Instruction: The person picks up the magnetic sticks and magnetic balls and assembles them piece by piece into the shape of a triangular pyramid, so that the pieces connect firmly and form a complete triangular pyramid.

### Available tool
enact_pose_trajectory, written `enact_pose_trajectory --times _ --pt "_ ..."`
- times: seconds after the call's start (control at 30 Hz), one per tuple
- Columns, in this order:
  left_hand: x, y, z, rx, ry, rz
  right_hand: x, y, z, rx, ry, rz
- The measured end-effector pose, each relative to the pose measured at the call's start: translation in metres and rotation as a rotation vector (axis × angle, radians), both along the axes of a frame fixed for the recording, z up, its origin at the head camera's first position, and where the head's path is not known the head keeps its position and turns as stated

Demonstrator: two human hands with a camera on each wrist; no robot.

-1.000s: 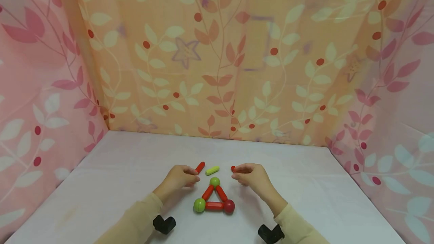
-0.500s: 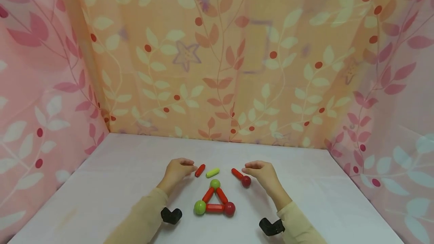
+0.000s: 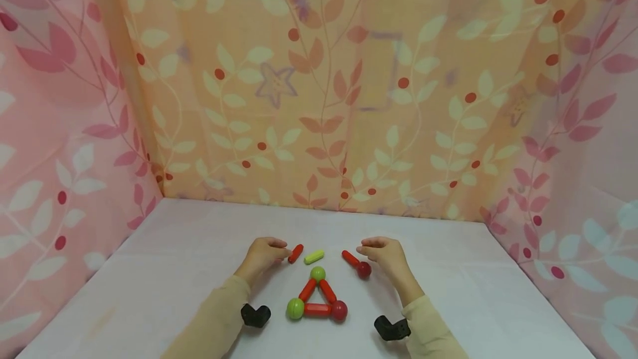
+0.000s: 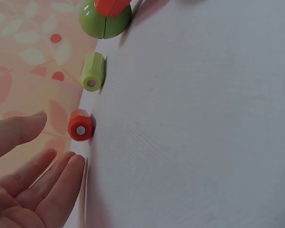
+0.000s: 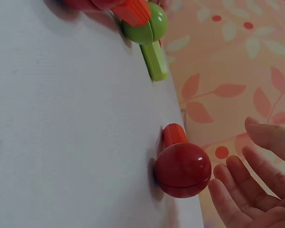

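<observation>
A flat triangle of red rods [image 3: 317, 299] lies on the white table, with a green ball [image 3: 317, 274] at its top, a green ball [image 3: 295, 308] at lower left and a dark red ball [image 3: 340, 310] at lower right. Beyond it lie a loose red rod [image 3: 296, 253] [image 4: 80, 126], a green rod [image 3: 314, 256] [image 4: 92, 71] [image 5: 155, 61] and a red rod stuck to a dark red ball [image 3: 364, 269] [image 5: 182, 169]. My left hand [image 3: 263, 254] rests open just left of the loose red rod. My right hand [image 3: 385, 254] rests open just right of the ball, holding nothing.
The white table [image 3: 164, 270] is walled by floral cloth at the back [image 3: 319, 98] and on both sides. Black wrist cameras [image 3: 256, 315] [image 3: 391, 328] sit on my forearms near the front.
My hands have drawn apart and back from the triangle's top. The right hand uncovered the red rod with its dark red ball, which now lies free on the table.
</observation>
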State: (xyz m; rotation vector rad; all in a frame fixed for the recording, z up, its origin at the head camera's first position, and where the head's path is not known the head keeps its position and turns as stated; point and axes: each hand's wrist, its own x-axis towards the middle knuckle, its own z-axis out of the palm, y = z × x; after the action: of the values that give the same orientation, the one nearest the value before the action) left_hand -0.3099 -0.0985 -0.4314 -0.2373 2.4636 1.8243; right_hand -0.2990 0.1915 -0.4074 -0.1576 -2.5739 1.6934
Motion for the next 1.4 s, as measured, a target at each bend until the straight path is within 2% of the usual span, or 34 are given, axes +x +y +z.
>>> enact_pose_trajectory --times 0.2,0.47,0.73,1.03,1.3,1.4 --pt "-0.001 0.0 -0.004 0.006 -0.025 0.0 -0.006 0.0 -0.005 -0.053 -0.02 0.002" --pt "-0.003 0.004 -0.005 0.005 -0.042 -0.011 -0.01 -0.001 -0.009 -0.032 -0.019 -0.013" --pt "-0.004 0.008 -0.004 -0.08 -0.043 -0.033 -0.017 0.001 -0.021 -0.017 -0.091 0.0" --pt "-0.007 0.008 -0.005 -0.112 -0.025 -0.036 -0.022 -0.001 -0.03 0.111 -0.114 0.029" --pt "-0.01 0.013 -0.003 -0.172 -0.008 -0.042 -0.018 -0.001 -0.025 0.26 -0.096 0.075" --pt "-0.011 0.013 -0.004 -0.2 -0.01 -0.034 -0.017 -0.001 -0.024 0.275 -0.096 0.091"
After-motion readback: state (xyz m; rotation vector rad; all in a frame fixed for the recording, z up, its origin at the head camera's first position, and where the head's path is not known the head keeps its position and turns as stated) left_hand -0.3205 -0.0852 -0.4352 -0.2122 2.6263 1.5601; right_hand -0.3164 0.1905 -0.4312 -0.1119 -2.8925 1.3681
